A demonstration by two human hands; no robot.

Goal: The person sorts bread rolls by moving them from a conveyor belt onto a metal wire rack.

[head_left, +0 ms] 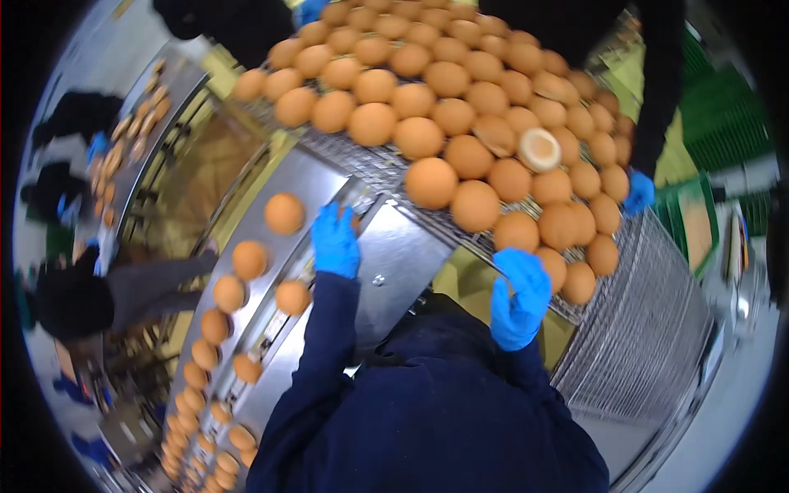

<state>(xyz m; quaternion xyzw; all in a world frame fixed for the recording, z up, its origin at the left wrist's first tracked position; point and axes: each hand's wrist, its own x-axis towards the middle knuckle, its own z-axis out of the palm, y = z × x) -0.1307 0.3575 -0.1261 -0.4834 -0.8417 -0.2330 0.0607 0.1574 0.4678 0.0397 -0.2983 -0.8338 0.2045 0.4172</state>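
Observation:
Round brown buns [372, 124] cover a wire rack [641, 246] in front of me. My left hand [335, 241], in a blue glove, is at the steel conveyor beside the rack's left end. Its fingers are closed over a bun [355, 220], which shows only in part beside them. My right hand [519, 300], also blue-gloved, is at the rack's near edge, close to a bun [552, 269]. Its fingers are loosely bent, with the thumb apart and nothing visible between them. One bun [540, 150] on the rack shows a pale ring.
More buns [215, 326] lie along the steel conveyor [308, 185] to my left. Other people stand at the far side of the rack, one with a blue-gloved hand [639, 193] at its right edge. People also stand by another line at far left. Green crates [686, 218] are at right.

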